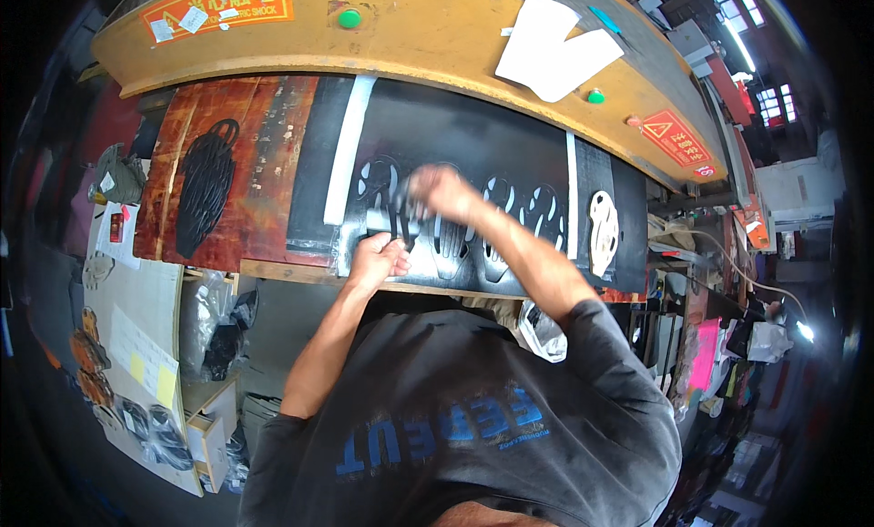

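Near the front edge of a glossy black sheet (469, 117), my left hand (381, 261) pinches the lower end of a black cut-out piece (401, 219) with slots in it. My right hand (442, 192) is over the sheet, beside the upper part of that piece; motion smears its fingers, so their grip does not show. Several shoe-upper-like outlines (496, 227) with light openings run in a row across the sheet, partly hidden by my right hand and forearm.
A yellow machine beam (410, 35) with green buttons crosses behind the sheet; white papers (555, 49) lie on it. Left, a pile of black cut pieces (208, 186) rests on a reddish board (264, 172). Right lies a cream shoe-upper-shaped piece (603, 233). White strips (350, 154) flank the sheet.
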`<state>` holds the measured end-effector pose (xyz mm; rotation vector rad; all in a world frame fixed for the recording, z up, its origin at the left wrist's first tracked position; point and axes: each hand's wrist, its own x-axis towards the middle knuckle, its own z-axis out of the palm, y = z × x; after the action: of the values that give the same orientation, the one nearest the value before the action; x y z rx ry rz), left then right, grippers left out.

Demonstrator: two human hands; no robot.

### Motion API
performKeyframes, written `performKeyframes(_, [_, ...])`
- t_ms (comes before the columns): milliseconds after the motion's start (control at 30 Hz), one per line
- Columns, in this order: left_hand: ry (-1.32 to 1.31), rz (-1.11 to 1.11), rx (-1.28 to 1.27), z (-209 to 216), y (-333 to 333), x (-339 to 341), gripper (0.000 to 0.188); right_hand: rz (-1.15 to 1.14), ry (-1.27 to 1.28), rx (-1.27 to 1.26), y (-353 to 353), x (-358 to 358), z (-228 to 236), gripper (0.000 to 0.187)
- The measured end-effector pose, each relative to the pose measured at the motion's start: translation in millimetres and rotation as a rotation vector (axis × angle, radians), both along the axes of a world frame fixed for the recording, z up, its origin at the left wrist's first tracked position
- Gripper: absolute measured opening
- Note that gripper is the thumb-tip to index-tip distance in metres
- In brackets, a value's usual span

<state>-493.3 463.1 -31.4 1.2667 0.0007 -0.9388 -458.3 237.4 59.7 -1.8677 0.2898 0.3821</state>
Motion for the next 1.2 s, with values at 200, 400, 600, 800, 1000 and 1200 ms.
performKeyframes(200, [-0.062,0.046,0.179,8,-11,-6,0.022,-0.374,-0.72,-0.574,-113,125,97,0.033])
performKeyframes(400, [-0.055,0.114,0.256,10,-17,-3,0.024,-0.069,-1.109,-0.857,-82,117,151,0.033])
performKeyframes(600, [0.105,0.036,0.273,45,37,15,0.031,0.633,-1.219,-0.372,37,3,103,0.008])
performKeyframes(800, [-0.16,0.43,0.254,44,38,62,0.026,1.037,-0.461,-0.08,70,-117,-10,0.011])
performKeyframes(1000, [-0.492,0.072,0.911,54,-9,129,0.044,1.058,-0.318,-0.067,60,-120,4,0.012])
performKeyframes(1200, [-0.382,0.047,0.836,57,-10,142,0.045,0.973,0.001,0.106,75,-145,10,0.014])
